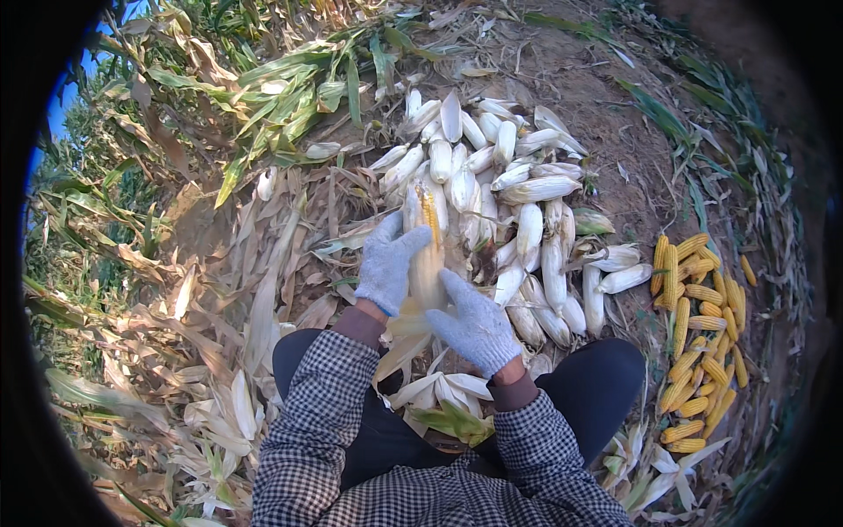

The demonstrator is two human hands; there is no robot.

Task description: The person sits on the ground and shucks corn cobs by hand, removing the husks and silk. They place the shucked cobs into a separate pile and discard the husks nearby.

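My left hand [388,263], in a grey knitted glove, grips an ear of corn [425,263] whose pale husk is partly opened, with a strip of yellow kernels showing. The ear stands lengthwise between my hands. My right hand [475,324], gloved alike, is at the lower end of the ear, thumb and fingers spread apart; whether it pinches the husk cannot be told. Peeled-back husk leaves [403,352] hang below the ear. Just beyond my hands lies a heap of ears in their husks [461,184].
A pile of husked yellow corn cobs [708,329] lies on the soil at the right. Loose husks [451,388] lie between my legs. Dry leaves and stalks [217,316] cover the ground at the left, with standing corn plants [99,178] beyond.
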